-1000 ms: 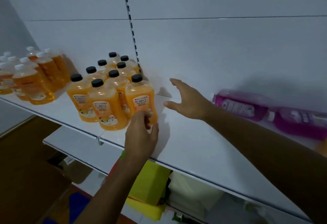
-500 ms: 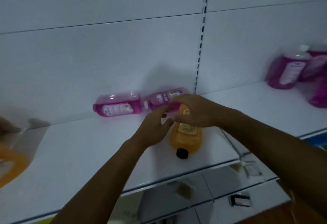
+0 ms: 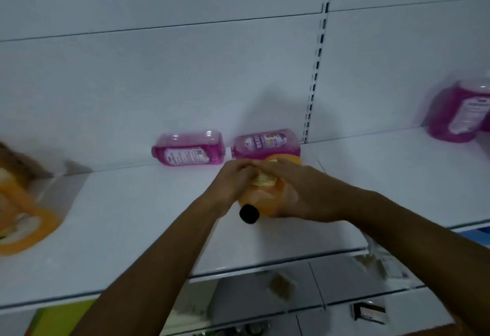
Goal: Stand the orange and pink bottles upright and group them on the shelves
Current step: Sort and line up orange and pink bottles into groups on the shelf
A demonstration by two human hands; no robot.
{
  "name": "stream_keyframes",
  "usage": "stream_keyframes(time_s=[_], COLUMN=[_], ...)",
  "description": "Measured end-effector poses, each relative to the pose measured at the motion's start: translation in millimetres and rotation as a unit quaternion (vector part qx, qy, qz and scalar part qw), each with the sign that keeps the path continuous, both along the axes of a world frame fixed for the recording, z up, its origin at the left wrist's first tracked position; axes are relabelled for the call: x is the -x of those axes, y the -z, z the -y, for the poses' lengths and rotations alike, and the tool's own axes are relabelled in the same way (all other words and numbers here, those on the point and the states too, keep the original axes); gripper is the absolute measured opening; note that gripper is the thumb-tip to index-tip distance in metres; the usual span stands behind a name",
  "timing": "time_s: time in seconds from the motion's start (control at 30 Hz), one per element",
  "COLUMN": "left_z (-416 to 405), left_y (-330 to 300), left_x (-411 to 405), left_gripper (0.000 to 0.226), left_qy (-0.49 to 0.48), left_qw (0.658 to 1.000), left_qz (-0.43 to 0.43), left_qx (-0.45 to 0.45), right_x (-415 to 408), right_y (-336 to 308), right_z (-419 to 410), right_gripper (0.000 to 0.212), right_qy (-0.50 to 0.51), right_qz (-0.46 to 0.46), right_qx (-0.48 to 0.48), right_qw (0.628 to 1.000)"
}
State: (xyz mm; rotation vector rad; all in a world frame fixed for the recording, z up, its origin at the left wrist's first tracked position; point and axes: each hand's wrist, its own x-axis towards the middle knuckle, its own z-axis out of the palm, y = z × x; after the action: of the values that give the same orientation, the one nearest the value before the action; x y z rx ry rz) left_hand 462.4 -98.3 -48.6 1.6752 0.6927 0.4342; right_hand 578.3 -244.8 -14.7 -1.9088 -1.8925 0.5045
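Head view.

Count, orange: one translucent orange plastic bottle with a black round cap (image 3: 267,200) lying on its side on the white metal shelf (image 3: 138,219), cap (image 3: 249,213) toward the shelf's front edge. One further blurred orange bottle (image 3: 23,219) at the far left edge of the frame; posture and label unreadable through motion blur.

Count, pink: two translucent pink rectangular plastic bottles lying on their sides against the white back panel (image 3: 159,83), end to end, left one (image 3: 188,148) and right one (image 3: 266,143). One upright pink bottle with a white label (image 3: 458,112) at the far right, with part of another pink shape beside it at the frame edge; number there not certain.

Writing: white labels with print on both lying pink bottles and on the upright one; coloured print on the right lying bottle; yellowish label on the held orange bottle. Too blurred to read; no brand legible.

Position relative to hands: orange bottle between both hands, just in front of the right lying pink bottle. Left hand (image 3: 233,184) curled round the bottle's left side; right hand (image 3: 305,192) wrapped over its top and right side. Fingertips of both hands meeting over the label. Black cap protruding below the hands, uncovered.
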Motion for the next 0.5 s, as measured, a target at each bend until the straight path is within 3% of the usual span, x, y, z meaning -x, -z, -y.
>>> stream_keyframes(time_s=[0.13, 0.23, 0.3, 0.4, 0.5], left_z=[-9, -26, -26, -12, -8], left_y=[-12, -27, -38, -33, -23], left_x=[49, 93, 116, 132, 149], left_gripper=[0.029, 0.040, 0.036, 0.037, 0.044], left_qy=[-0.100, -0.108, -0.104, -0.093, -0.127], left_qw=[0.978, 0.954, 0.969, 0.995, 0.991], left_qz=[0.048, 0.151, 0.146, 0.017, 0.042], left_qx=[0.174, 0.237, 0.170, -0.043, -0.024], right_x=[18, 46, 74, 104, 116], right_y=[-30, -38, -21, 6, 13], right_z=[-40, -76, -97, -122, -140], right_gripper=[0.034, 0.025, 0.029, 0.025, 0.018], right_qy=[0.027, -0.025, -0.096, -0.120, -0.129], right_qz=[-0.123, -0.086, 0.010, 0.040, 0.018], right_qx=[-0.160, -0.142, -0.089, -0.134, -0.145], right_qw=[0.979, 0.986, 0.991, 0.983, 0.981])
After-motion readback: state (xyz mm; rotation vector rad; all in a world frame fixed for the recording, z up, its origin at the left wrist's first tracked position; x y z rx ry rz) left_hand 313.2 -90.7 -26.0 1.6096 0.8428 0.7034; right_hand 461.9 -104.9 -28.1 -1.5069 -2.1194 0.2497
